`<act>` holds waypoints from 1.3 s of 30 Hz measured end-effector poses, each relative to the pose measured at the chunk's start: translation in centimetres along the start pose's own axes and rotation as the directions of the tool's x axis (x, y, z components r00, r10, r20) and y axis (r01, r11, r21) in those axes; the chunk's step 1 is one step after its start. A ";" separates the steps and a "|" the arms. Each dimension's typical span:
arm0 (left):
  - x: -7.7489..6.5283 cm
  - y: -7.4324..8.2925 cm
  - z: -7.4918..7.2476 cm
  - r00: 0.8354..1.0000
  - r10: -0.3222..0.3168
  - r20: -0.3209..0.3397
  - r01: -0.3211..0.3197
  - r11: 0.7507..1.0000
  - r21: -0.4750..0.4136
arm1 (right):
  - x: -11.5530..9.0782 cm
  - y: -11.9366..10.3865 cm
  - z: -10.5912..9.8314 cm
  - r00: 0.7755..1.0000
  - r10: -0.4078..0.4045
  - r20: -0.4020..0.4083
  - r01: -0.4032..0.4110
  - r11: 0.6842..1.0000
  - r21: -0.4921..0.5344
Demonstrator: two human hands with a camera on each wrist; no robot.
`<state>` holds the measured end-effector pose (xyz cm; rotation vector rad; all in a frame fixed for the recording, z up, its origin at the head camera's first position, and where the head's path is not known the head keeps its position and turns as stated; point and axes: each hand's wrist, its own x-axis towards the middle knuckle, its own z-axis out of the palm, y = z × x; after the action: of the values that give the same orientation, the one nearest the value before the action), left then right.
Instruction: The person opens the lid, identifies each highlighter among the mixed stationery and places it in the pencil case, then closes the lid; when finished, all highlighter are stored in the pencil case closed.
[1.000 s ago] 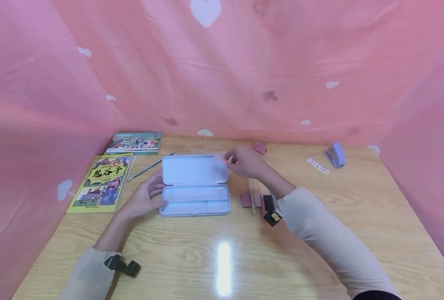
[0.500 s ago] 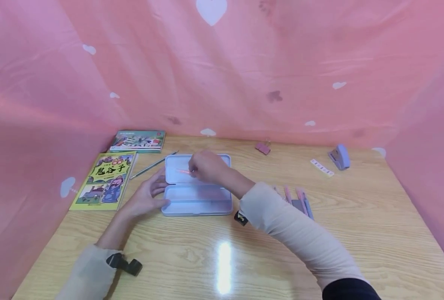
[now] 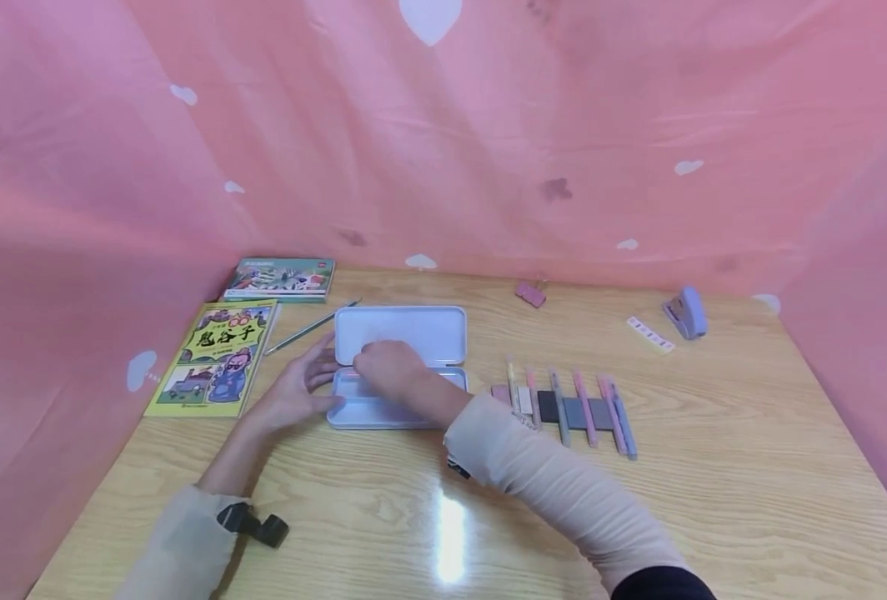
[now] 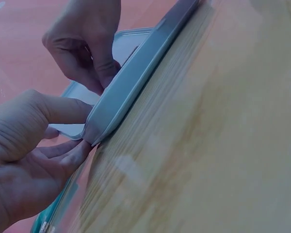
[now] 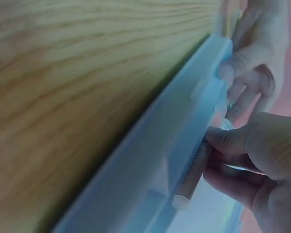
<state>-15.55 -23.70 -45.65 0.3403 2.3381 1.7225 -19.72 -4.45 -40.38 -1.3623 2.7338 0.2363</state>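
A pale blue pencil case [image 3: 401, 320] lies open on the table, its lid folded back and its divided tray toward me. My left hand [image 3: 293, 396] grips the tray's left end; in the left wrist view, fingers lie on both sides of that corner. My right hand [image 3: 398, 375] is over the tray's left part. Between its thumb and fingers it pinches a pink pen [image 5: 194, 172], with small print and a pale end in the right wrist view. The pen lies along the tray's back compartment; the hand hides much of it in the head view.
Several pens [image 3: 583, 408] lie across a row of small blocks [image 3: 548, 407] on the right. Further back are a pink binder clip [image 3: 531, 294], a white strip [image 3: 649, 334] and a purple stapler [image 3: 686, 313]. A pencil [image 3: 310, 327] and books [image 3: 214, 358] lie on the left.
My right hand has carried the pink pen left from the lid's right edge, then down toward the tray. The row of pens has come into view. My left hand stays at the case.
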 end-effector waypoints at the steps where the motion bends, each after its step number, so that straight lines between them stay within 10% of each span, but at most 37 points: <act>1: 0.0 0.0 0.0 1.000 0.000 0.000 0.000 1.000 0.002 | 0.0 -0.1 0.2 1.000 0.004 0.002 -0.004 1.000 -0.022; 11: 0.2 0.0 0.3 1.000 -0.001 -0.012 0.001 1.000 0.016 | -0.4 -0.3 1.4 0.999 0.028 -0.022 -0.029 0.999 -0.024; 18: 0.4 0.1 0.4 1.000 0.004 -0.009 -0.004 1.000 0.004 | -3.0 2.9 -1.3 0.986 0.112 -0.120 -0.100 0.990 0.098; 39: 0.0 0.0 0.3 1.000 0.009 -0.025 -0.008 0.998 0.056 | -15.8 12.7 -0.3 0.832 0.546 -0.100 -0.495 0.810 0.314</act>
<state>-15.43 -23.42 -45.74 0.3408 2.4097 1.6772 -20.35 15.44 -36.57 -0.5591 3.0922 -0.2559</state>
